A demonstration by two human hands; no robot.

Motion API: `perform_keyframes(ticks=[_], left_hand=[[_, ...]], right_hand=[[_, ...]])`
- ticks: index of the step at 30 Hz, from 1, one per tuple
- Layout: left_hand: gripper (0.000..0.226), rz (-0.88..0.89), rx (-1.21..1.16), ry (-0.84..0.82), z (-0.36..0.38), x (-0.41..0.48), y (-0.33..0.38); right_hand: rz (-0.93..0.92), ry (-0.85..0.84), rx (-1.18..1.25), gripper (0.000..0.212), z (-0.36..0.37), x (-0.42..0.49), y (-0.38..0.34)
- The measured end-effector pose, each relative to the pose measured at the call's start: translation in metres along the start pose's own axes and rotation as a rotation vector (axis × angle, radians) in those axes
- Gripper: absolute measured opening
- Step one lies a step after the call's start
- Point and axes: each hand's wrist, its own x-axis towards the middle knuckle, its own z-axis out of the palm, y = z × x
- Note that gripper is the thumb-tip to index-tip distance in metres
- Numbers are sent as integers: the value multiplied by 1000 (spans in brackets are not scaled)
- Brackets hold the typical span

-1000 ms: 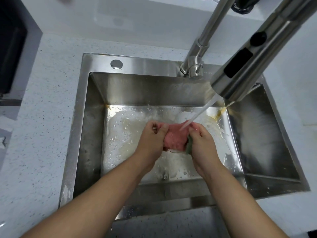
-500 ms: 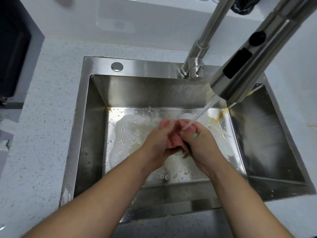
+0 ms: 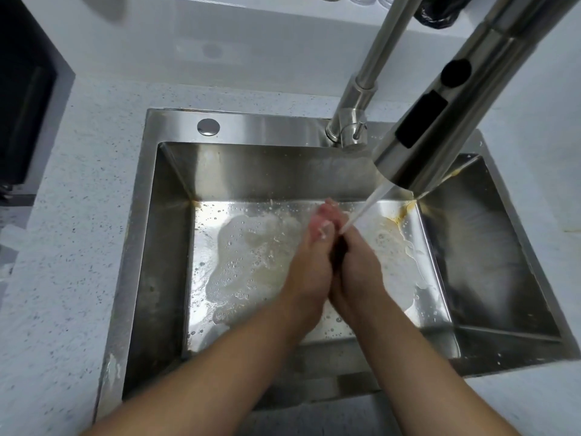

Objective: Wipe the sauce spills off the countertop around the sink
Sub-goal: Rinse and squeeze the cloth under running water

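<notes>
Over the steel sink, my left hand and my right hand press together under the running water. Between them they squeeze a pink cloth, of which only a small pink part shows above the fingers. The water comes from the pull-out faucet head above right. Orange-brown sauce residue marks the basin's back right corner. Soapy foam lies on the basin floor to the left of my hands. The speckled white countertop surrounds the sink.
The faucet neck rises from the back rim. A round metal cap sits on the rim at back left. A dark appliance stands at the far left. A faint yellowish mark shows on the counter at right.
My hands have closed together around the cloth, which was spread open and plainly visible a second ago. They have moved slightly up toward the stream.
</notes>
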Motion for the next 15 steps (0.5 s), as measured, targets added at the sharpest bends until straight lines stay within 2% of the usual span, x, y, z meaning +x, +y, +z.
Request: perform_keyframes(ticks=[3, 6, 8, 11, 13, 15], left_hand=[[49, -40, -71, 57, -5, -2, 2], [49, -17, 59, -33, 8, -22, -7], [50, -55, 66, -8, 3, -13, -6], [62, -92, -33, 99, -9, 0, 5], [53, -81, -52, 55, 0, -6, -4], [39, -126, -47, 42, 6, -14, -7]], right_hand=[[-1, -39, -183, 33, -5, -3, 12], [30, 95, -191, 36, -1, -2, -4], [-5, 55, -205, 38, 4, -12, 3], [23, -23, -209, 59, 11, -17, 21], [-1, 77, -249, 40, 6, -3, 7], [-12, 117, -235, 32, -1, 4, 1]])
